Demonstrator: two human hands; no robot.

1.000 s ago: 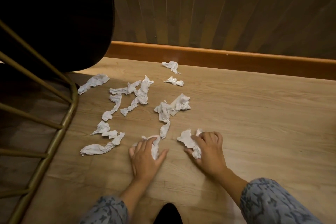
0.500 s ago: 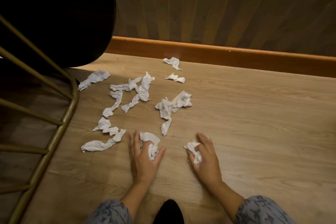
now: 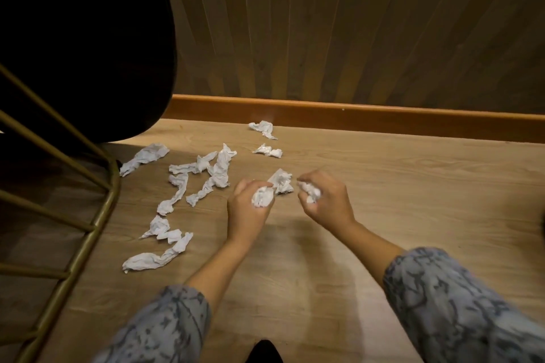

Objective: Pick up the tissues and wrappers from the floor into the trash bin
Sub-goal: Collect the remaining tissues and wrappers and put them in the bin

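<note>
My left hand (image 3: 247, 212) is raised above the wooden floor, closed around a crumpled white tissue ball (image 3: 262, 196). My right hand (image 3: 327, 200) is lifted beside it and grips another crumpled tissue (image 3: 309, 191). Between and just behind the hands lies a loose tissue (image 3: 281, 181) on the floor. Several more twisted white tissues lie to the left, among them a long one (image 3: 159, 258) nearest me, one (image 3: 216, 177) in the middle and one (image 3: 144, 156) by the chair. Two small tissues (image 3: 264, 128) (image 3: 267, 151) lie near the baseboard. No trash bin is in view.
A dark chair seat (image 3: 82, 38) on gold metal legs (image 3: 97, 221) stands at the left, over part of the floor. An orange-brown baseboard (image 3: 383, 121) and ribbed wall panelling close off the far side. Bare wooden floor (image 3: 427, 200) extends to the right.
Both hands closed on tissues lying on the floor and lifted them up and forward. The view tilted up, showing more wall.
</note>
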